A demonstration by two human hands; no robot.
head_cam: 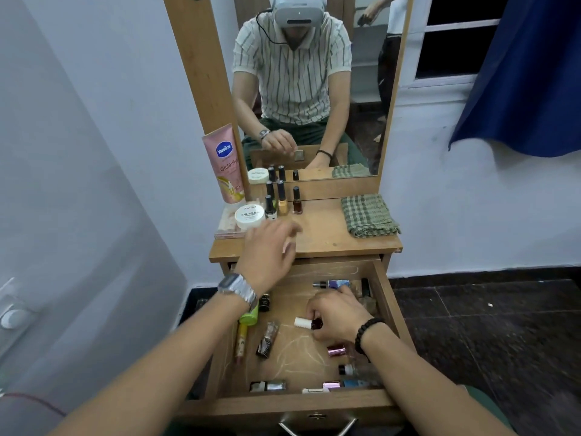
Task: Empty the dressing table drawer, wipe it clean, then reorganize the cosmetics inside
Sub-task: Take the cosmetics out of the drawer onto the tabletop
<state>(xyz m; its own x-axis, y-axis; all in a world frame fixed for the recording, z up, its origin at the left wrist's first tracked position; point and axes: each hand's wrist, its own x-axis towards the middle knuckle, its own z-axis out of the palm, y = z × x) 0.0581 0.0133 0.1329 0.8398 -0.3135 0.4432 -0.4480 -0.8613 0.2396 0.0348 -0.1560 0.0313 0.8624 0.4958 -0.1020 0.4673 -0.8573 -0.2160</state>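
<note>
The wooden drawer [385,287] stands pulled out, with several cosmetics lying loose in it. My right hand [338,313] is down inside the drawer, fingers closed on a dark red nail polish bottle with a white cap [306,323]. My left hand [272,250] hovers blurred over the tabletop's front edge, fingers spread and holding nothing. On the dressing tabletop [320,234] stand three nail polish bottles [283,202], a white nail polish remover jar [250,215] and a pink Vaseline tube [224,162]. A green checked cloth [367,215] lies folded at the right.
A brown tube [267,339], a green-capped bottle [250,316], a pink foil item [336,350] and small bottles near the front wall [267,386] lie in the drawer. Behind the tabletop a mirror [314,89] reflects me. A blue curtain [518,73] hangs at the right.
</note>
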